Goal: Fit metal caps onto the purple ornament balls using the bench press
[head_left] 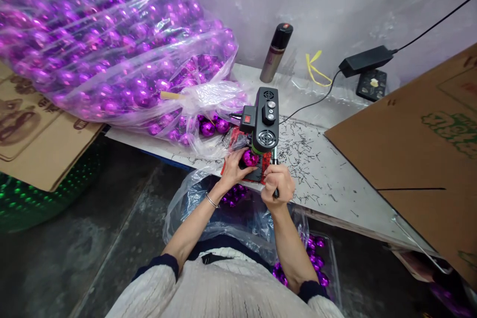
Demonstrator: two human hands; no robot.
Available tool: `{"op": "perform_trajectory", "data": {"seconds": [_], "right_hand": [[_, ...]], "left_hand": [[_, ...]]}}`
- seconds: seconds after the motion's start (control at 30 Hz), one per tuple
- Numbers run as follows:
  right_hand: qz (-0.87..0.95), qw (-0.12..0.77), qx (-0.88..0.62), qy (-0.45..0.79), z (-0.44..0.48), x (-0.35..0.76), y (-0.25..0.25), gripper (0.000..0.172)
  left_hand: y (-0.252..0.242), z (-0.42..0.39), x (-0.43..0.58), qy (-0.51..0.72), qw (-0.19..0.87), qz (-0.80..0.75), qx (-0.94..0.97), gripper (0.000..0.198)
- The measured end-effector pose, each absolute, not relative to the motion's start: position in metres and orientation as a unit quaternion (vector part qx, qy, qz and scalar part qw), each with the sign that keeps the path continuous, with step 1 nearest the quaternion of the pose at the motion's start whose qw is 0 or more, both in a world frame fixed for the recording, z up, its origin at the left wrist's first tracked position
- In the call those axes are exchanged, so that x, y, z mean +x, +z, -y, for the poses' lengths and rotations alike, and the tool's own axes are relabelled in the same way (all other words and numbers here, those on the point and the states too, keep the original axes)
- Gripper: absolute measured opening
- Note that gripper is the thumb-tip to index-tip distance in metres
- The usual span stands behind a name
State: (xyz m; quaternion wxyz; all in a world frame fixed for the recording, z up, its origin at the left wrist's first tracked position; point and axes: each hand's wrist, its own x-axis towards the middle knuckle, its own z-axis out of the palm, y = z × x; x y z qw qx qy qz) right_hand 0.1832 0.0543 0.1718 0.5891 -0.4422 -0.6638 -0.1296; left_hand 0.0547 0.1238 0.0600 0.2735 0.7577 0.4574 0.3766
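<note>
My left hand point(234, 168) is closed on a shiny purple ball point(250, 158), keeping it under the head of a small black bench machine point(267, 118). The ball looks like a Christmas bauble. My right hand point(278, 182) is wrapped around the black grip of the machine's lever point(275, 192). A red mat point(266, 161) and a dark base lie beneath the machine. Just behind my left hand, loose purple balls point(207, 128) spill from the mouth of a big clear bag point(201, 97). The ball's contact with the machine head is partly hidden.
Black bits point(303, 151) litter the white table point(331, 194). A spray can point(276, 52), yellow ribbon point(316, 69) and black power adapter point(366, 60) are at the back. A cardboard box point(421, 149) stands right. Below the table edge hangs an open plastic bag point(179, 208) containing purple balls.
</note>
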Motion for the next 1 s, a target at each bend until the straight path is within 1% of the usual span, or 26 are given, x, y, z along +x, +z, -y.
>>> {"op": "perform_trajectory", "data": {"seconds": [0.23,0.57,0.73,0.87,1.0], "right_hand": [[0.641,0.614,-0.438,-0.144,-0.058,0.183,0.140,0.026],[0.623,0.643,-0.430,-0.117,-0.062,0.180,0.127,0.027],[0.632,0.636,-0.420,-0.141,-0.065,0.180,0.122,0.026],[0.650,0.624,-0.409,-0.145,-0.063,0.181,0.131,0.027],[0.622,0.636,-0.447,-0.095,-0.060,0.181,0.170,0.028]], "left_hand": [[0.060,-0.122,0.055,0.384,0.275,-0.450,0.758,0.071],[0.060,-0.123,0.056,0.384,0.276,-0.446,0.759,0.068],[0.064,-0.124,0.056,0.375,0.293,-0.452,0.754,0.066],[0.066,-0.127,0.058,0.382,0.299,-0.444,0.754,0.064],[0.066,-0.122,0.058,0.397,0.274,-0.424,0.767,0.063]]}}
